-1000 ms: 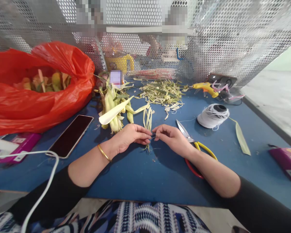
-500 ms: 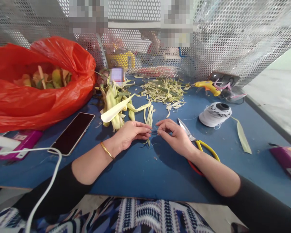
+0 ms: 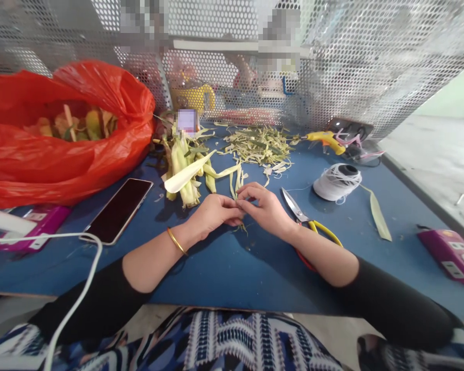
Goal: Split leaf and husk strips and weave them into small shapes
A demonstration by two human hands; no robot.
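My left hand (image 3: 212, 212) pinches a small bundle of pale green corn husk strips (image 3: 238, 179); their long ends stand up above the fingers and short trimmed ends stick out below. My right hand (image 3: 266, 207) is closed against the left fingertips at the bundle. It appears to pinch white thread, though the fingers cover most of it. Just beyond my right wrist lie scissors (image 3: 294, 205) with yellow and red handles, blades apart. A spool of white thread (image 3: 336, 183) stands farther right. Whole corn husks (image 3: 182, 178) lie behind my left hand.
A heap of shredded husk (image 3: 259, 145) lies at the back against the perforated metal screen (image 3: 216, 62). On the left are a red plastic bag (image 3: 100, 159), a phone (image 3: 118, 211) and a white cable (image 3: 88, 278). A yellow glue gun (image 3: 327, 140) and purple box (image 3: 450, 252) are right.
My right hand has moved left, closing the gap where thread showed, and now meets the left fingertips. The left hand keeps its pinch on the husk strips. The view has shifted slightly.
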